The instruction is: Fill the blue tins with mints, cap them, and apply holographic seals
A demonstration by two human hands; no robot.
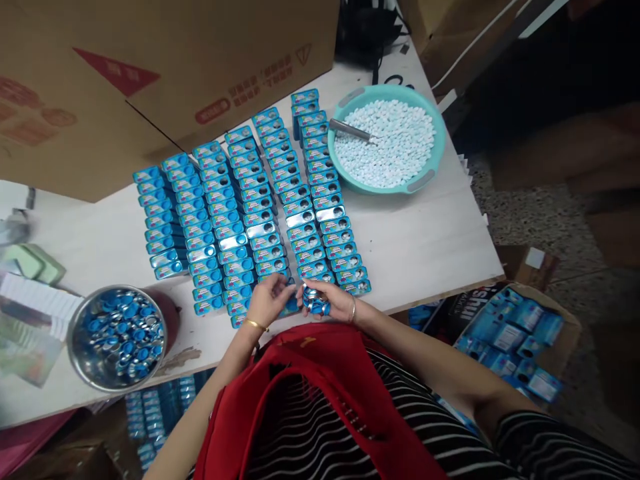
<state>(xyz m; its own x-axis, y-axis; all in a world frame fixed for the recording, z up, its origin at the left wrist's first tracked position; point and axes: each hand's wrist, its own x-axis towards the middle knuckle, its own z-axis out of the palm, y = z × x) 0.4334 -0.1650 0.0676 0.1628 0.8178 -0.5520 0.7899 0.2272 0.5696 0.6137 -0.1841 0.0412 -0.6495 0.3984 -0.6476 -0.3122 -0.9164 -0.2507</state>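
My right hand point(333, 300) is cupped around a bunch of small blue-and-silver caps point(316, 305), just above the front of the rows. Close beside it, my left hand point(268, 300) has its fingers bent and drawn together over the front tins; whatever they may pinch is too small to make out. Below both hands stand long columns of narrow blue tins point(233, 241) with printed tops. The left columns have blue caps on their round openings, while on the right columns point(336, 225) the openings show dark or with white pieces inside.
A metal pot point(75, 337) of loose caps stands at the left front edge. At the right back sits a teal basin point(437, 143) of white tablets with a metal scoop point(353, 130). A large cardboard box point(200, 60) borders the back. Cartons point(565, 347) of blue packs sit below the table.
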